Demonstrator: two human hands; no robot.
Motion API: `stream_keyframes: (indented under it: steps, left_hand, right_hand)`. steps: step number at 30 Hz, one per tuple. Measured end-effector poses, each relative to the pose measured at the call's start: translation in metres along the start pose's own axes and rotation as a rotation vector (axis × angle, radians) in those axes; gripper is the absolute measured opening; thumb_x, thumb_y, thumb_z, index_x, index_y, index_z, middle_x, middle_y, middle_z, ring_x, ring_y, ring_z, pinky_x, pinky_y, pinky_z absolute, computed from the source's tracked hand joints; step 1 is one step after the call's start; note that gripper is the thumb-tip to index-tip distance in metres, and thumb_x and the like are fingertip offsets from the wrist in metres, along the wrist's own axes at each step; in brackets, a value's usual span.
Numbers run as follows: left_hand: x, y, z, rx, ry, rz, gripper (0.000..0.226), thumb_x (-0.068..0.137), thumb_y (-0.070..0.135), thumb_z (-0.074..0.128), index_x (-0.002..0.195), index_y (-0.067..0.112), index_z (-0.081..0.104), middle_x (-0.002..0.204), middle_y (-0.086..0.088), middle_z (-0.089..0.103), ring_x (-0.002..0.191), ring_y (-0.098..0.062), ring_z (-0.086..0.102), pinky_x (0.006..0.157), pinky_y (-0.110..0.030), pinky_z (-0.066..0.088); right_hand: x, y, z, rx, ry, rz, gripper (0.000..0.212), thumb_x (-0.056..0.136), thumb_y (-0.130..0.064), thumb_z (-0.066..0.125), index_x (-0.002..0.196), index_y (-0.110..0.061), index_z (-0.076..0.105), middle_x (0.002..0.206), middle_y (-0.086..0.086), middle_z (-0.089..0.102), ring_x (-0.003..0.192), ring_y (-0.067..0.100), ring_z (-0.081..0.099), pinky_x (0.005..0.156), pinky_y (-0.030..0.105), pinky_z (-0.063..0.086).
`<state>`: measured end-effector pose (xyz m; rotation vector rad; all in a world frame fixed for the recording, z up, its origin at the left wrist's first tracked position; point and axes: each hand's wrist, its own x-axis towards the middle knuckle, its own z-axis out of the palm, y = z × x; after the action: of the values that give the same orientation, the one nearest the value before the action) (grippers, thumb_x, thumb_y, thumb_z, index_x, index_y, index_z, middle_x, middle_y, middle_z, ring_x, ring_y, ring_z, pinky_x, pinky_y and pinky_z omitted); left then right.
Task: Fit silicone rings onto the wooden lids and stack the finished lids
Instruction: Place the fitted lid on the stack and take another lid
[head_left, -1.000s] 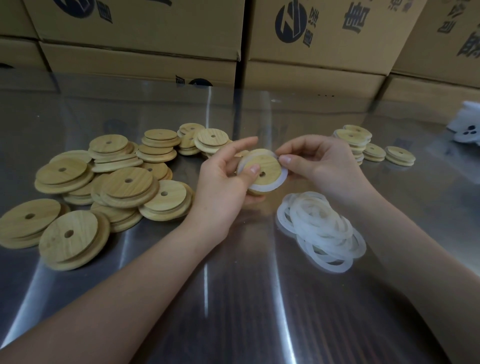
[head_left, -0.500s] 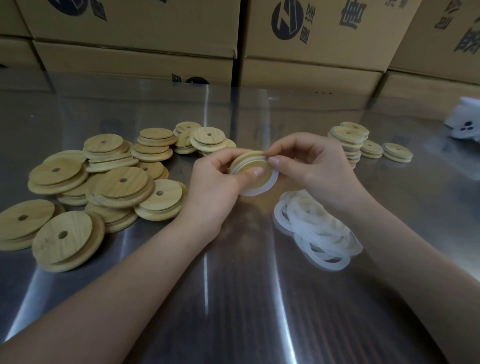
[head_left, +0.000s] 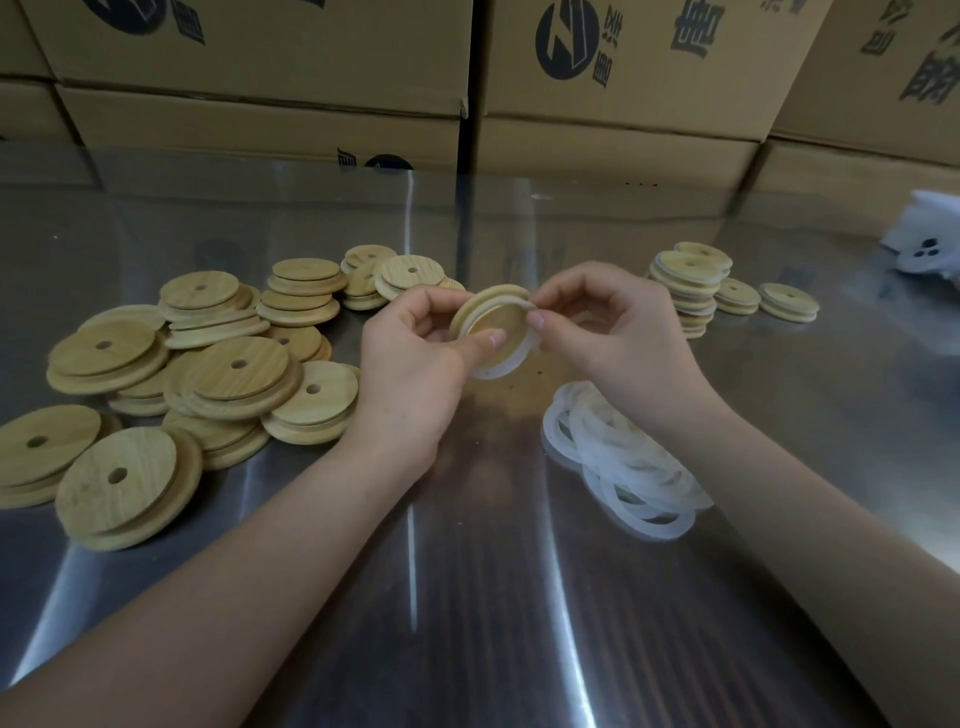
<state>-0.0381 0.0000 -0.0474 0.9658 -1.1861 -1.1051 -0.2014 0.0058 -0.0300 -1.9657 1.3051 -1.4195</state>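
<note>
A round wooden lid (head_left: 497, 321) is held tilted above the middle of the metal table (head_left: 467, 597). My left hand (head_left: 415, 364) grips it from the left, thumb pressing its face. A white silicone ring (head_left: 511, 358) sits partly around the lid, hanging loose at the bottom. My right hand (head_left: 613, 332) pinches the ring at the lid's upper right edge. A pile of loose silicone rings (head_left: 618, 457) lies below my right hand. Several bare wooden lids (head_left: 208, 364) are heaped on the left. A short stack of ringed lids (head_left: 685, 291) stands at the right.
Two more ringed lids (head_left: 763, 301) lie beside the stack. Cardboard boxes (head_left: 613, 93) form a wall along the table's far edge. A white object (head_left: 930, 244) sits at the far right.
The lid has tilted more on edge and lifted slightly. My right fingers have worked the ring along the lid's upper rim; my left thumb still presses the lid's face.
</note>
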Motion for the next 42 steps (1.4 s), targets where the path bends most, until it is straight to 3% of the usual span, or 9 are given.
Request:
stream_keyframes:
  steps: [4, 12, 18, 21, 24, 31, 42]
  left_hand:
    - [-0.0003, 0.0008, 0.0002, 0.038, 0.016, -0.008, 0.026, 0.075, 0.0, 0.079, 0.094, 0.016, 0.069, 0.087, 0.003, 0.075, 0.083, -0.01, 0.072, 0.077, -0.028, 0.059]
    - [0.0005, 0.0015, -0.0005, 0.116, 0.002, 0.009, 0.026, 0.075, 0.002, 0.08, 0.09, 0.019, 0.068, 0.081, 0.008, 0.072, 0.079, -0.005, 0.069, 0.076, -0.026, 0.059]
    - [-0.0008, 0.0003, -0.0015, 0.383, -0.015, 0.226, 0.036, 0.073, 0.0, 0.08, 0.085, 0.027, 0.059, 0.08, 0.015, 0.065, 0.078, 0.004, 0.063, 0.071, -0.013, 0.051]
    - [-0.002, 0.0004, -0.0023, 0.508, -0.016, 0.358, 0.034, 0.073, -0.002, 0.076, 0.096, 0.022, 0.064, 0.087, 0.018, 0.064, 0.088, 0.003, 0.061, 0.078, -0.014, 0.05]
    - [-0.0021, -0.0011, -0.0033, 0.575, -0.033, 0.424, 0.028, 0.076, -0.001, 0.073, 0.094, 0.019, 0.066, 0.085, 0.016, 0.065, 0.086, 0.0, 0.061, 0.076, -0.02, 0.049]
    - [-0.0021, -0.0017, -0.0023, 0.463, -0.021, 0.324, 0.039, 0.076, 0.0, 0.077, 0.08, 0.033, 0.058, 0.085, 0.022, 0.068, 0.082, 0.005, 0.066, 0.077, -0.022, 0.056]
    - [-0.002, -0.0018, -0.0021, 0.358, -0.014, 0.279, 0.045, 0.074, -0.003, 0.078, 0.076, 0.036, 0.056, 0.081, 0.02, 0.069, 0.08, -0.001, 0.068, 0.078, -0.028, 0.058]
  right_hand:
    - [-0.0006, -0.0019, 0.0009, 0.005, 0.038, 0.007, 0.012, 0.085, -0.004, 0.072, 0.084, -0.015, 0.07, 0.085, 0.003, 0.07, 0.081, 0.022, 0.069, 0.078, 0.046, 0.058]
    - [-0.0007, -0.0024, 0.0002, 0.0, 0.054, 0.036, 0.014, 0.084, -0.005, 0.072, 0.081, -0.018, 0.071, 0.081, 0.001, 0.073, 0.078, 0.019, 0.07, 0.078, 0.037, 0.058]
    - [-0.0019, -0.0003, 0.0008, -0.093, 0.005, -0.092, 0.01, 0.086, -0.004, 0.071, 0.086, -0.014, 0.071, 0.084, -0.001, 0.067, 0.078, 0.02, 0.068, 0.075, 0.043, 0.057]
    - [-0.0018, 0.0013, 0.002, -0.158, -0.017, -0.166, 0.005, 0.087, -0.003, 0.07, 0.087, -0.009, 0.071, 0.082, -0.001, 0.063, 0.077, 0.02, 0.066, 0.071, 0.043, 0.055]
    - [-0.0019, 0.0017, 0.0018, -0.223, -0.012, -0.22, 0.004, 0.086, -0.003, 0.07, 0.086, -0.006, 0.07, 0.08, -0.002, 0.062, 0.076, 0.018, 0.064, 0.071, 0.037, 0.054]
    - [-0.001, 0.0004, -0.0006, -0.366, 0.017, -0.307, 0.002, 0.085, -0.002, 0.07, 0.084, -0.004, 0.069, 0.078, 0.001, 0.063, 0.074, 0.013, 0.058, 0.068, 0.017, 0.044]
    - [-0.0001, -0.0012, -0.0023, -0.345, -0.003, -0.29, 0.004, 0.084, -0.002, 0.071, 0.083, -0.005, 0.07, 0.079, 0.001, 0.063, 0.074, 0.01, 0.057, 0.07, 0.012, 0.042]
